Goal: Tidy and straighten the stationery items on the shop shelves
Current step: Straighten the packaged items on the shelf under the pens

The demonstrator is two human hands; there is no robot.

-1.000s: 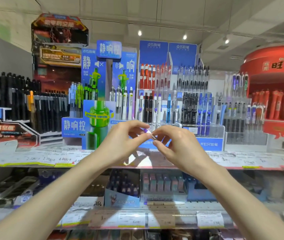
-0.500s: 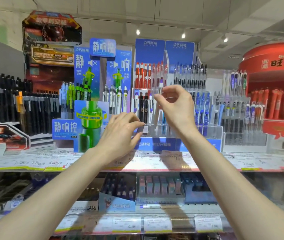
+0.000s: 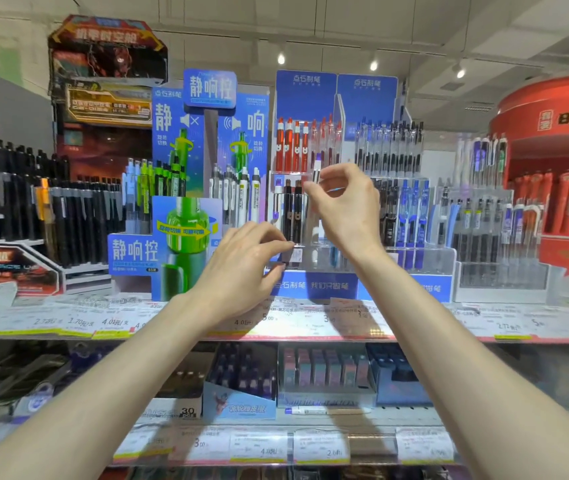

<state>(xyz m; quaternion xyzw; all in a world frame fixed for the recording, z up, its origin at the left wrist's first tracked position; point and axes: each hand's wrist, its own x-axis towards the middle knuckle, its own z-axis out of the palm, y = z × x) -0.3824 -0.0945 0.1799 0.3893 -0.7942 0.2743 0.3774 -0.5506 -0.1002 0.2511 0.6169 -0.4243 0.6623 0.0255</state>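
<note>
Bright shop shelving (image 3: 68, 327) carries glossy cardboard displays and clear plastic racks. Matte black pens (image 3: 68, 216) stand far left. Left hand (image 3: 241, 268) pinches a small tag at the clear rack (image 3: 425, 261); right hand (image 3: 349, 206) pinches a slim white pen (image 3: 316, 169) upright above it, hiding pens behind.

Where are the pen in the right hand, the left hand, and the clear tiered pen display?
pen (image 3: 316, 168), head view, on its purple-capped upper barrel.
left hand (image 3: 241, 268), head view, back of the hand.
clear tiered pen display (image 3: 446, 258), head view, right front wall.
</note>
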